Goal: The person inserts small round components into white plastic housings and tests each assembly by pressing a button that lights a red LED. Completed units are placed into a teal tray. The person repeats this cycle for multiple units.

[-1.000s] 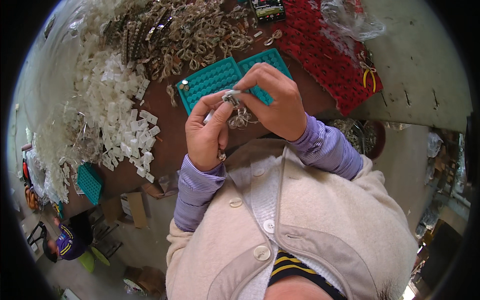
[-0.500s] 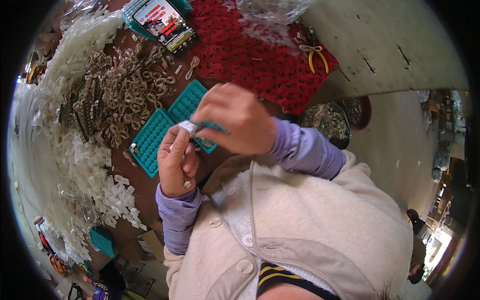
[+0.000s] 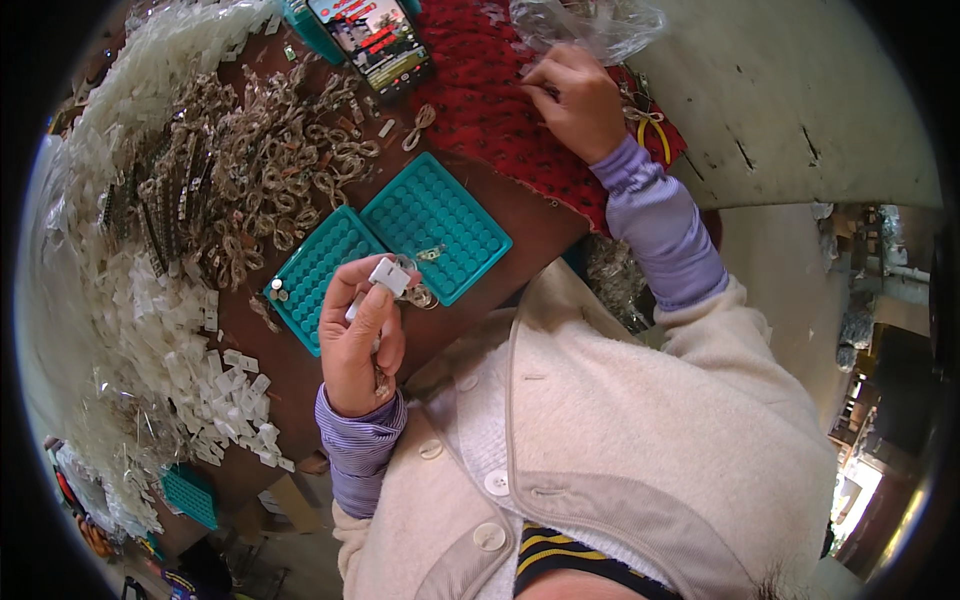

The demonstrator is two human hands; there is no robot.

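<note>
My left hand (image 3: 358,340) pinches a small white plastic case (image 3: 389,276) between thumb and fingers. Another white piece shows between its fingers, and a thin cord hangs by the palm. Behind it lie two teal trays with round pockets; the right tray (image 3: 440,215) carries a small green circuit board (image 3: 431,253) and a coil of thin wire (image 3: 422,297). Far off to the right, my right hand (image 3: 578,105) is over the red patterned cloth (image 3: 480,120), beside a clear plastic bag (image 3: 600,25). Its thumb and fingers are closed together; what they hold, if anything, is too small to make out.
A heap of coiled cords (image 3: 255,160) covers the table left of the trays, with a large pile of white plastic pieces (image 3: 150,310) beyond. A lit phone (image 3: 375,45) leans at the back. Yellow-handled pliers (image 3: 656,135) lie near the right hand. Button cells (image 3: 277,289) sit on the left tray.
My right hand has left the white case and reached away to the far right, onto the red cloth by the plastic bag. The left hand still holds the case. The view has shifted slightly.
</note>
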